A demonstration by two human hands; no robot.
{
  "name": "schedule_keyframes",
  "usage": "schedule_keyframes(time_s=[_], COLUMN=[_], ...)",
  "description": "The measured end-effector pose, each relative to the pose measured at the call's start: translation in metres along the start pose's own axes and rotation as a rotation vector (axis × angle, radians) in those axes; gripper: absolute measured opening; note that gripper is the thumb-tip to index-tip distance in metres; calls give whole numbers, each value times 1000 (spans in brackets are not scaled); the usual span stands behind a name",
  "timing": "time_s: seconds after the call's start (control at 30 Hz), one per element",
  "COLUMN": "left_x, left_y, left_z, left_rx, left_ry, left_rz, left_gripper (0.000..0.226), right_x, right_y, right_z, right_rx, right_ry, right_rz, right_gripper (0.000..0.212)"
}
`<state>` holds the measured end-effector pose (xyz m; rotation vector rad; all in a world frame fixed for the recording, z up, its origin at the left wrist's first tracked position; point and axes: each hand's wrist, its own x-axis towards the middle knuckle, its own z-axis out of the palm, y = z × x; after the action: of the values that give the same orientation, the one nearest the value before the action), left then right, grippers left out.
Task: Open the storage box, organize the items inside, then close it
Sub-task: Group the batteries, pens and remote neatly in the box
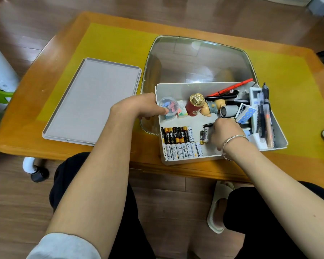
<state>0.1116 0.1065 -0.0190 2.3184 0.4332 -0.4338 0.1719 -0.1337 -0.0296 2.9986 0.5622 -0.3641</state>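
1. Storage box (176, 88), white and open, sits on the worktop (110, 40) at its near edge, right of centre.
2. Grey lid (94, 101) lies flat to the left, apart from the box.
3. Left hand (138, 107) grips the box's left wall beside a clear tub of clips (168, 108).
4. Right hand (226, 133) reaches inside with fingers curled; what it holds is hidden.
5. Batteries (180, 143) line the near left corner.

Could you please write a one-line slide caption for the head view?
Lid off, left hand steadies the storage box while right hand sorts batteries.
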Motion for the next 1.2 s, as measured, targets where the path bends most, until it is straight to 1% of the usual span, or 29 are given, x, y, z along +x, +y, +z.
schedule_keyframes(time_s=[0.07,0.27,0.37,0.4,0.57,0.67,0.7,0.73,0.77,0.83,0.9,0.97,1.07,1.17,1.2], left_x=[0,0,0,1,1,1,1,1,1,1,1,0,-1,-2,-2], left_y=[0,0,0,0,-1,-1,-1,-1,-1,0,0,1,0,1,1], left_z=[0,0,-1,-1,0,0,0,0,0,-1,-2,-1,0,-1,-2], left_rx=[-1,-11,-19,-19,-11,-9,-8,-5,-3,-5,-11,-14,-9,-8,-9], left_ry=[1,-1,-3,-5,-2,-6,-6,-5,-3,2,2,-3,-6,-3,-3], left_rz=[6,0,-1,-2,2,0,-2,-2,-3,-7,-8,-7,-9,-7,-5], left_gripper=[32,32,32,32,30,29,29,30,30,31,31,32,32,31,31], right_x=[1,2,3,3,5,6,7,7,7,7,6,6,8,12,14], right_y=[-3,-8,-9,-9,-11,-13,-13,-12,-11,-10,-14,-17,-17,-11,-9], right_z=[0,-2,-3,-3,0,-2,-2,-2,-3,-6,-7,-5,-3,-5,-5], right_rx=[29,103,192,213,201,150,144,159,209,401,566,626,573,491,499], right_ry=[3,-35,-66,-86,-117,-140,-135,-122,-105,-86,-120,-171,-186,-133,-119], right_rz=[3,-9,-24,-31,-41,-51,-53,-50,-46,-39,-46,-53,-25,-16,-13], right_gripper=[11,10,32,33,21,14,14,18,21,20,17,19,20,21,21])
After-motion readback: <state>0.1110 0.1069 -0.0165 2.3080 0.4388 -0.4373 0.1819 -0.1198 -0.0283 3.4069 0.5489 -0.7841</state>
